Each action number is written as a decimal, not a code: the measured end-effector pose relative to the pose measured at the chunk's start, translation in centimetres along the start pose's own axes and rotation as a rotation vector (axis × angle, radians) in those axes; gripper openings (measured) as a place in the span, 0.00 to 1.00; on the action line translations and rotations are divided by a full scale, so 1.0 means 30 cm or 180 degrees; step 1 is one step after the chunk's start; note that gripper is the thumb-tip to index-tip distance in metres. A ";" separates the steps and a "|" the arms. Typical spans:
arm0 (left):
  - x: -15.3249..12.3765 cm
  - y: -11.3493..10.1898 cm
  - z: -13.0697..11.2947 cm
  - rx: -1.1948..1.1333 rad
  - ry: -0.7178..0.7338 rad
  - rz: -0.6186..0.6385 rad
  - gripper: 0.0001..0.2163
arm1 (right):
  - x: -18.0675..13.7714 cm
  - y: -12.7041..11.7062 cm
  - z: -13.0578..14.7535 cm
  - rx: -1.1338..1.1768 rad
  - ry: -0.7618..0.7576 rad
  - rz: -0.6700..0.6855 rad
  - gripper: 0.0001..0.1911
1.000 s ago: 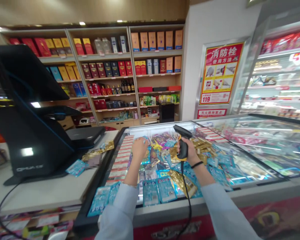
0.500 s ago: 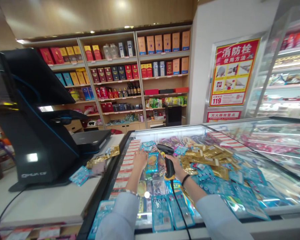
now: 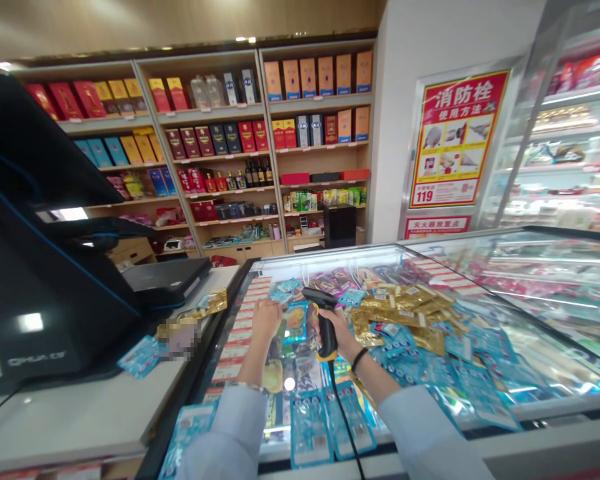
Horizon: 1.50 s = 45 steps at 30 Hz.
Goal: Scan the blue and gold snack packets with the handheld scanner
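We stand at a glass-topped chest (image 3: 560,433) that spreads across the lower middle and right of the frame. A white desk (image 3: 80,417) fills the lower left, bearing a black terminal (image 3: 80,293), a blue packet (image 3: 140,357) and gold packaging (image 3: 215,301); part of that group is pixelated. At the back, wooden shelves (image 3: 320,162) run from the upper left to the centre, beside a white wall (image 3: 395,120) with a red sign (image 3: 457,143); lit shelving (image 3: 575,133) stands at the right edge.

On the shelves we see orange boxes (image 3: 307,79) in the top row, clear bottles (image 3: 207,90) to their left and dark bottles (image 3: 257,173) lower down. Through the glass of the chest, colourful packages show. Above it, gold packets (image 3: 405,307) and blue packets (image 3: 405,360) lie heaped right of centre, and red-and-white label strips (image 3: 235,350) line the left side.

The scanner (image 3: 326,327) is near the centre, head up, its cable (image 3: 341,413) trailing down. Our right hand (image 3: 341,337) has its grip wrapped around the handle. Our left hand (image 3: 267,319) is beside the strips, fingers curled; we cannot tell whether its grip pinches anything.
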State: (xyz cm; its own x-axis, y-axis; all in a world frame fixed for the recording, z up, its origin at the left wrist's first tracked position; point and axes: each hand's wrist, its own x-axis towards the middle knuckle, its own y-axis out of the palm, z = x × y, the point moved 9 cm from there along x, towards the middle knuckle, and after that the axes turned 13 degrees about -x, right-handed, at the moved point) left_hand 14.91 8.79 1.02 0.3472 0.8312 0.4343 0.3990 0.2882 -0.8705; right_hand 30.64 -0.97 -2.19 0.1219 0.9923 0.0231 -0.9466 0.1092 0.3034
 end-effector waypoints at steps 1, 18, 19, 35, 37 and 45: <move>-0.006 -0.019 0.011 0.0143 -0.0066 -0.0013 0.23 | 0.001 0.000 -0.006 -0.0001 0.0002 0.0001 0.18; -0.051 0.056 0.031 -0.0525 -0.0117 0.0376 0.16 | 0.016 -0.004 -0.035 -0.0114 -0.0007 0.0073 0.19; -0.049 0.048 0.037 -0.0723 -0.0171 0.0311 0.14 | 0.017 -0.004 -0.036 -0.0121 -0.0003 0.0075 0.19; -0.045 0.100 0.160 -0.5928 -0.2306 -0.0298 0.13 | -0.018 0.005 0.003 -0.0186 0.0044 0.0066 0.17; -0.048 0.101 0.154 -0.6101 -0.2433 -0.0252 0.15 | -0.014 0.003 -0.001 -0.0194 0.0041 0.0061 0.18; -0.029 0.080 0.139 -0.6692 -0.2197 -0.0110 0.20 | -0.014 0.007 0.002 -0.0193 0.0013 0.0073 0.18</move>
State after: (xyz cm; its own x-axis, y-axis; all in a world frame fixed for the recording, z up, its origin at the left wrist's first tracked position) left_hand 12.01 10.75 -2.40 0.2450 0.9645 -0.0982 0.6308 -0.0817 0.7716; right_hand 30.41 -1.35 -2.08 0.0989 0.9948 0.0256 -0.9655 0.0897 0.2446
